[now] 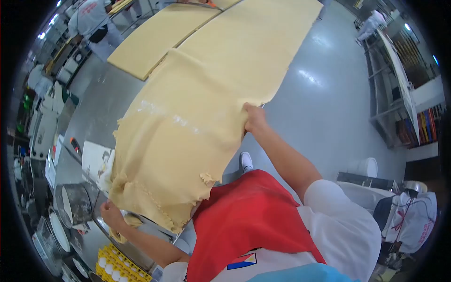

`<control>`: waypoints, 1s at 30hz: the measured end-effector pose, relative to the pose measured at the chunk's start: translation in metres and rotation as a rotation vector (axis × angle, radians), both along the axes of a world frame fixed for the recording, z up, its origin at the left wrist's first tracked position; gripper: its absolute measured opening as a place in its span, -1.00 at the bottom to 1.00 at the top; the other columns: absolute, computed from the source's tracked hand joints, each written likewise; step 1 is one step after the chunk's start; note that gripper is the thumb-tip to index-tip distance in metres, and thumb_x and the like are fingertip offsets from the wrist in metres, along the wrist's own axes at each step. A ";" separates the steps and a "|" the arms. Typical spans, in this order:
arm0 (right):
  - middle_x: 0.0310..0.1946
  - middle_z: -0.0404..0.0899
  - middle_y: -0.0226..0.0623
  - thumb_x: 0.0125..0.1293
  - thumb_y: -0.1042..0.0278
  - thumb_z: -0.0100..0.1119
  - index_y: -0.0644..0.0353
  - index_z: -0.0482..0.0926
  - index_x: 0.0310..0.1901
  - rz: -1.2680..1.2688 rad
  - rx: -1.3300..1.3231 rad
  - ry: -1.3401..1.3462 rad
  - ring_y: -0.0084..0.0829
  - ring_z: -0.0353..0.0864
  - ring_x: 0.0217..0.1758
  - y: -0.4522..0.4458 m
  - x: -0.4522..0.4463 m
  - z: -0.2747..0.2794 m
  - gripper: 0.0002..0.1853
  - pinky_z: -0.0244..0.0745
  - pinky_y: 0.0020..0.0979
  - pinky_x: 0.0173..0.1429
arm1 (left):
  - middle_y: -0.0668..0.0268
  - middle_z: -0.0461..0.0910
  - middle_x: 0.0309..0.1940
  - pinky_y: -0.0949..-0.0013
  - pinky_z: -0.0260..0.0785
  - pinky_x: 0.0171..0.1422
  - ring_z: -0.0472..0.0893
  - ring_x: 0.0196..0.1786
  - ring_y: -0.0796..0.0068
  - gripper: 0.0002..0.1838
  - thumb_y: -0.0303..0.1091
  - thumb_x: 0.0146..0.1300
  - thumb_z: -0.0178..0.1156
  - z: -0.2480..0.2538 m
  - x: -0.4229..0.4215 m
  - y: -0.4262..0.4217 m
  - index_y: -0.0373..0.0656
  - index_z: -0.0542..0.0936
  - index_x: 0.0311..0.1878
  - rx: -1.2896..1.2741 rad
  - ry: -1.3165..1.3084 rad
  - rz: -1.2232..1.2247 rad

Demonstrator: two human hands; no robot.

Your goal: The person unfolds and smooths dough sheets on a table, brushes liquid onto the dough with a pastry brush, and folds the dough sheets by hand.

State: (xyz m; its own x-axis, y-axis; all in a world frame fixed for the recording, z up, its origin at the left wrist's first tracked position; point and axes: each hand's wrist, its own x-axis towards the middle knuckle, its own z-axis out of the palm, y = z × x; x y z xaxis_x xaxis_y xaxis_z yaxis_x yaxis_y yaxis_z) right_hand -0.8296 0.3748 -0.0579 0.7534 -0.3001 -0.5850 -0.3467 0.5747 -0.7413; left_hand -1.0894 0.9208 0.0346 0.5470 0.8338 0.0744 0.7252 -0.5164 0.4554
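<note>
A large, pale yellow dough sheet (181, 136) stretches across the worktable, with ragged edges at its near end and white flour streaks on top. My right hand (255, 117) is closed on its right edge, thumb on top and the other fingers hidden beneath. At the lower left, my left hand (112, 215) pinches the bunched near corner of the same sheet. The dough lies wavy between my hands and flat farther away. Part of the near end hangs past the table edge, close to my red apron (253, 216).
Another dough slab (159, 37) lies beyond on the steel table (101, 94). At left are a metal pot (75, 202), a printed white bag (96, 160) and a yellow egg tray (120, 265). A co-worker (94, 23) stands at upper left. A rack (385, 84) stands right.
</note>
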 end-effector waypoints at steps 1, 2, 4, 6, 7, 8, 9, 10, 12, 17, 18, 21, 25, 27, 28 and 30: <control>0.09 0.48 -0.03 0.42 0.39 0.01 0.39 0.34 0.17 -0.020 0.007 -0.007 -0.04 0.49 0.17 -0.013 0.000 -0.002 -0.64 0.45 0.00 0.26 | 0.04 0.58 0.01 0.17 0.40 0.09 0.56 0.04 0.04 -0.53 -0.05 0.30 0.17 0.021 0.011 -0.016 -0.26 0.57 0.08 0.269 0.062 0.038; 0.09 0.48 -0.03 0.40 0.39 0.05 0.38 0.35 0.16 0.003 0.213 -0.075 -0.06 0.50 0.16 -0.030 -0.001 -0.008 -0.63 0.45 -0.01 0.24 | 0.03 0.58 0.02 0.18 0.38 0.15 0.55 0.07 0.07 -0.53 -0.06 0.32 0.15 0.033 0.024 -0.023 -0.29 0.56 0.07 0.293 0.055 -0.010; 0.09 0.48 -0.04 0.38 0.39 0.09 0.37 0.37 0.15 0.021 0.418 -0.162 -0.08 0.50 0.15 -0.046 0.015 -0.009 -0.63 0.45 -0.02 0.23 | 0.02 0.58 0.02 0.18 0.38 0.15 0.55 0.07 0.05 -0.54 -0.08 0.33 0.16 0.034 0.062 -0.028 -0.30 0.56 0.07 0.299 -0.001 -0.136; 0.12 0.46 -0.05 0.38 0.35 0.10 0.36 0.37 0.16 -0.017 0.396 -0.063 -0.09 0.49 0.15 -0.049 0.028 -0.005 -0.61 0.43 -0.08 0.25 | 0.01 0.58 0.01 0.17 0.38 0.15 0.55 0.07 0.04 -0.55 -0.10 0.33 0.17 0.024 0.093 -0.045 -0.30 0.56 0.07 0.300 -0.019 -0.243; 0.12 0.46 -0.05 0.38 0.35 0.10 0.36 0.37 0.16 -0.032 0.410 -0.056 -0.09 0.49 0.15 -0.037 0.034 -0.007 -0.61 0.43 -0.08 0.25 | -0.01 0.59 -0.01 0.17 0.38 0.15 0.55 0.06 0.02 -0.57 -0.14 0.31 0.19 0.015 0.124 -0.058 -0.32 0.56 0.06 0.228 -0.105 -0.392; 0.13 0.46 -0.05 0.40 0.32 0.08 0.36 0.37 0.18 -0.113 0.206 -0.044 -0.09 0.49 0.16 -0.017 0.041 -0.002 -0.60 0.41 -0.08 0.27 | -0.03 0.60 -0.04 0.16 0.39 0.15 0.56 0.05 0.01 -0.59 -0.17 0.30 0.22 0.009 0.157 -0.074 -0.33 0.56 0.05 0.149 -0.191 -0.539; 0.14 0.46 -0.05 0.42 0.29 0.05 0.36 0.36 0.19 -0.186 -0.003 -0.028 -0.08 0.49 0.17 -0.009 0.046 -0.001 -0.59 0.39 -0.09 0.29 | -0.03 0.60 -0.04 0.16 0.39 0.16 0.56 0.05 0.00 -0.58 -0.17 0.30 0.22 0.006 0.189 -0.094 -0.33 0.56 0.04 0.166 -0.141 -0.598; 0.06 0.51 0.00 0.40 0.33 0.09 0.50 0.34 0.17 -0.182 0.133 -0.039 -0.16 0.50 0.10 -0.014 0.049 -0.005 -0.55 0.39 -0.22 0.26 | -0.03 0.60 -0.05 0.16 0.39 0.16 0.56 0.05 -0.01 -0.58 -0.17 0.29 0.22 0.003 0.220 -0.113 -0.34 0.56 0.04 0.179 -0.092 -0.653; 0.05 0.52 -0.01 0.39 0.33 0.10 0.47 0.36 0.16 0.046 0.086 -0.234 -0.17 0.51 0.09 -0.069 0.055 -0.077 -0.56 0.39 -0.21 0.27 | -0.04 0.57 0.01 0.14 0.36 0.23 0.53 0.11 -0.01 -0.56 -0.16 0.28 0.23 -0.027 0.286 -0.124 -0.31 0.56 0.07 0.226 -0.107 -0.712; 0.03 0.56 -0.07 0.38 0.38 0.02 0.34 0.45 0.08 -0.054 0.489 -0.101 -0.19 0.56 0.10 -0.182 0.106 -0.055 -0.69 0.47 -0.18 0.20 | -0.12 0.45 0.20 0.05 0.17 0.42 0.38 0.29 -0.10 -0.35 0.05 0.30 0.12 -0.091 0.425 -0.139 -0.39 0.45 0.19 0.402 0.181 -0.752; -0.06 0.60 -0.09 0.38 0.37 0.02 0.34 0.48 0.05 -0.013 0.454 -0.158 -0.22 0.62 -0.01 -0.180 0.114 -0.011 -0.71 0.58 -0.24 0.07 | -0.12 0.46 0.18 0.04 0.19 0.39 0.40 0.26 -0.10 -0.37 0.05 0.28 0.13 -0.092 0.439 -0.151 -0.35 0.48 0.16 0.413 0.067 -0.721; -0.16 0.61 -0.15 0.37 0.35 0.04 0.38 0.53 -0.01 0.324 0.024 0.001 -0.36 0.63 -0.13 -0.224 0.130 0.004 -0.72 0.57 -0.33 -0.08 | -0.10 0.50 0.11 0.04 0.27 0.32 0.43 0.21 -0.09 -0.41 0.07 0.25 0.16 -0.088 0.472 -0.163 -0.31 0.52 0.08 0.437 0.034 -0.626; -0.06 0.59 -0.13 0.37 0.35 0.02 0.35 0.52 0.05 0.491 -1.064 0.226 -0.27 0.56 0.04 -0.259 0.116 0.031 -0.69 0.47 -0.21 0.12 | -0.02 0.55 0.04 0.11 0.35 0.17 0.49 0.15 0.05 -0.31 0.26 0.14 0.20 -0.052 0.487 -0.173 -0.27 0.56 -0.01 0.284 0.202 -0.592; 0.10 0.53 -0.04 0.34 0.29 0.08 0.26 0.52 0.12 0.463 -1.711 -0.287 -0.12 0.47 0.20 -0.251 0.127 0.037 -0.63 0.38 -0.14 0.28 | 0.01 0.58 0.01 0.14 0.38 0.12 0.53 0.09 0.10 -0.27 0.33 0.09 0.23 -0.039 0.496 -0.168 -0.26 0.59 -0.06 0.185 0.298 -0.573; 0.20 0.43 -0.04 0.32 0.29 0.09 0.25 0.42 0.23 0.630 -1.737 -0.440 -0.05 0.35 0.30 -0.237 0.140 0.045 -0.54 0.24 -0.04 0.36 | 0.05 0.61 -0.07 0.16 0.39 0.06 0.56 0.01 0.14 -0.25 0.37 0.04 0.25 -0.033 0.503 -0.165 -0.26 0.61 -0.11 0.020 0.430 -0.497; 0.39 0.19 -0.05 0.32 0.19 0.08 0.22 0.25 0.38 0.980 -1.771 -0.587 0.01 0.09 0.48 -0.182 0.171 0.059 -0.38 -0.04 0.07 0.49 | 0.08 0.64 -0.16 0.18 0.40 0.01 0.59 -0.08 0.19 -0.23 0.40 0.00 0.28 -0.021 0.513 -0.166 -0.26 0.64 -0.16 -0.147 0.543 -0.418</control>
State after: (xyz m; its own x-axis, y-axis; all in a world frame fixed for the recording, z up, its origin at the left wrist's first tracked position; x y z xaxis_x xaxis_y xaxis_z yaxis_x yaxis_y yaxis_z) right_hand -0.6589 0.1926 0.0009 0.9184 0.3774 0.1188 0.3957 -0.8781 -0.2690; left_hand -0.5764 0.7552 0.0137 0.7519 0.5259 -0.3975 0.6238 -0.7626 0.1712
